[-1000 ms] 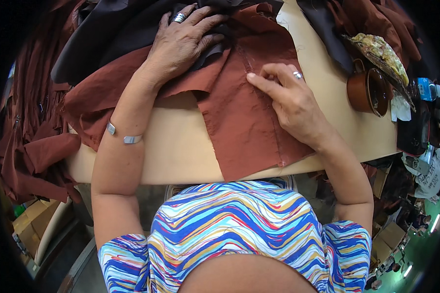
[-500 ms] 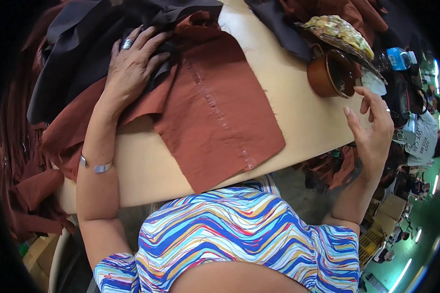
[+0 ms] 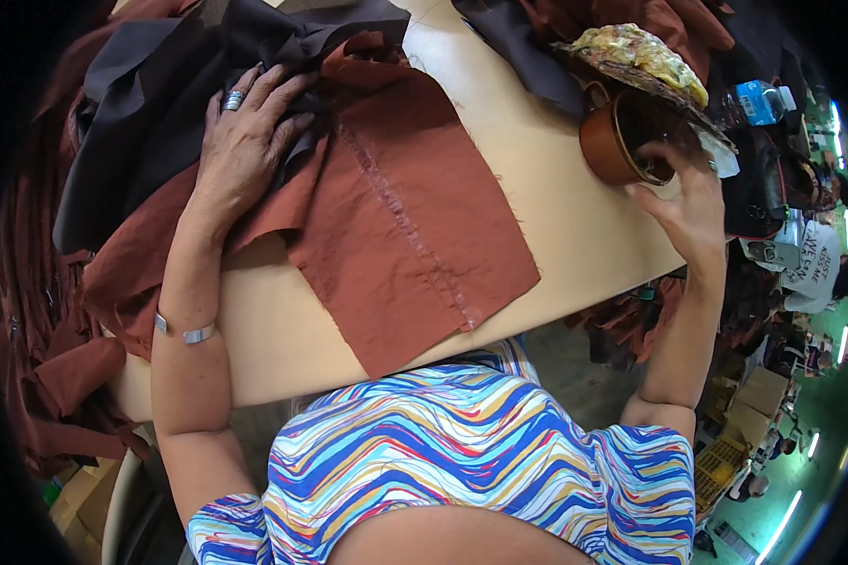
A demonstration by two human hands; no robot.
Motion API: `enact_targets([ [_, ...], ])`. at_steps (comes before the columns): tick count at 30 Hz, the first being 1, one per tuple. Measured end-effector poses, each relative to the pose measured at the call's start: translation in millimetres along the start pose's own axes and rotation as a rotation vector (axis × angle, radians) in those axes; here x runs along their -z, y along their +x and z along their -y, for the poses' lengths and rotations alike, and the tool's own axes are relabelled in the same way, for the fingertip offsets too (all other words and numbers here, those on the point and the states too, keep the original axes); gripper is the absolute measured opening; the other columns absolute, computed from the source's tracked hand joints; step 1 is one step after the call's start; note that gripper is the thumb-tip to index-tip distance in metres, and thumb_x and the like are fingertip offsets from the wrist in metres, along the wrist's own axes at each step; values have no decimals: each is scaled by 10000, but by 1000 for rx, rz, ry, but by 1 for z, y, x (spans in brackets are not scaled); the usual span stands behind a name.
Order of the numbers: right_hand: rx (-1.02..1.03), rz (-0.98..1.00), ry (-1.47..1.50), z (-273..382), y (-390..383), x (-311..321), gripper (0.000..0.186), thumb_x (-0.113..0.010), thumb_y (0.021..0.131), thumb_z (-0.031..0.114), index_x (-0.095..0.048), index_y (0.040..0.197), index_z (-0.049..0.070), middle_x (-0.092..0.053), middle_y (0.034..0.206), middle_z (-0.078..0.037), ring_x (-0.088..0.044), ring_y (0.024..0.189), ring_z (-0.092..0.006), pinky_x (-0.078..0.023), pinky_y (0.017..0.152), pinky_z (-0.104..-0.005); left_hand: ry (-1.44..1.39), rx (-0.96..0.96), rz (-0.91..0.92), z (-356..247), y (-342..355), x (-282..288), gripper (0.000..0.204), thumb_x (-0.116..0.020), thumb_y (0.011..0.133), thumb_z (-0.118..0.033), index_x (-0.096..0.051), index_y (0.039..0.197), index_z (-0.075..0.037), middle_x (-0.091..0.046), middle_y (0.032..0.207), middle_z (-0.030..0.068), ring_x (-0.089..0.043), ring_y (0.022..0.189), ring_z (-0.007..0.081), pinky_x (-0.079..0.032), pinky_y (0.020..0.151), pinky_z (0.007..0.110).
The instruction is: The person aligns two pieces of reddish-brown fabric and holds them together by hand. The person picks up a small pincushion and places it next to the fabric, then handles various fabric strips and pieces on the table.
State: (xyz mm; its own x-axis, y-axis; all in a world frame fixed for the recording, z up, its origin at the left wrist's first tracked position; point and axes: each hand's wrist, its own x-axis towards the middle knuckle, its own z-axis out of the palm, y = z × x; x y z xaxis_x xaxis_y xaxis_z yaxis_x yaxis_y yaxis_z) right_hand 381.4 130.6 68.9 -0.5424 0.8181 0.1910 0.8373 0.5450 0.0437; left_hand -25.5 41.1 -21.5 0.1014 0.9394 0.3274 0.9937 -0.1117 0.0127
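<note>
My left hand (image 3: 247, 151) lies flat on bunched dark cloth (image 3: 151, 113), its fingers stretched out, where that cloth meets a rust-brown fabric piece (image 3: 462, 198). The brown piece spreads to the table's near edge; a whitish, shiny broken line runs down it, and its edges are frayed. At the right, my right hand (image 3: 693, 202) is at a brown mug (image 3: 601, 151) that leans with its mouth toward me. The thumb is by the rim and the other fingers reach into the mouth, their tips hidden in shadow.
Pale tabletop (image 3: 594, 235) shows between the brown fabric and the mug. Behind the mug sits a flat piece crusted with yellowish stuff (image 3: 641, 58). A blue-labelled bottle (image 3: 761, 102) and a dark bag (image 3: 754, 198) lie farther right. Brown cloth strips (image 3: 33, 311) hang at the left.
My right hand has moved left and up, from beside the mug to its mouth, with the fingers now inside. My left hand stays on the dark cloth. The view has shifted slightly.
</note>
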Motion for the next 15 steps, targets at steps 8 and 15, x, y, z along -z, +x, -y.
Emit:
enact_targets([
  [8,15,-135,-221,42,-27,15,318,-681,600,124,-594,906,132,-519,1190,-55,-452,1100,-269,-370,849,-409,-3,-5,-18,2,-3,-6,408,-451,892,-331,-476,1270,-179,-421,1341,50,-329,1273,256,-223,1016,481],
  [15,415,75,808,133,-2,-26,311,-555,681,6,-653,952,124,-565,1063,-40,-505,987,-223,-341,851,-363,58,6,-51,1,-2,-11,409,-422,904,-369,-453,1290,-238,-418,1348,41,-324,1285,260,-226,1015,493],
])
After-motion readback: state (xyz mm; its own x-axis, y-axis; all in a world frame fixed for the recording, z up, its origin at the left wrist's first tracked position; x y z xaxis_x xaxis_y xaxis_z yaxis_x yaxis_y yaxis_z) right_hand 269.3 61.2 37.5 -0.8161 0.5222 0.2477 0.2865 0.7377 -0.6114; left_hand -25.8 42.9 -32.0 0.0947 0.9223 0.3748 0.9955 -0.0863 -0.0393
